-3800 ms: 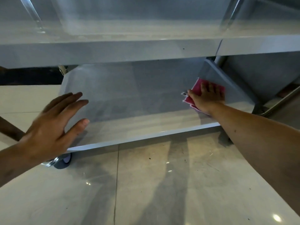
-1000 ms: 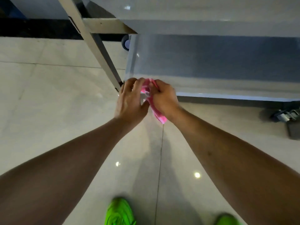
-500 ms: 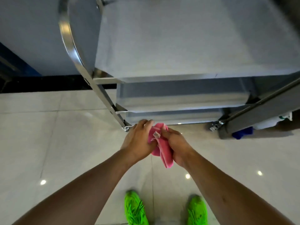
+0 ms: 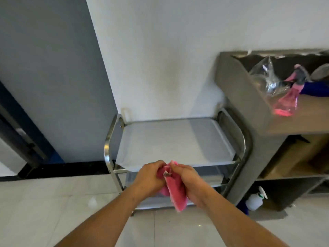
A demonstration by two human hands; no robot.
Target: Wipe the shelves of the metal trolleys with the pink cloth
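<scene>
Both hands are closed on the crumpled pink cloth (image 4: 175, 191), held in the air in front of the three-shelf stainless-steel trolley (image 4: 178, 139): left hand (image 4: 151, 177) gripping the upper bunch, right hand (image 4: 187, 180) pinching the top edge, the tail hanging loose below. Refolding appears to be the step in hand. A flat pad with a fresh face outward is advised, label tucked inside, before the top shelf (image 4: 170, 141) is wiped edge to edge. A second, grey trolley (image 4: 249, 107) carrying a pink spray bottle (image 4: 288, 98) is seen just beside, on the right.
</scene>
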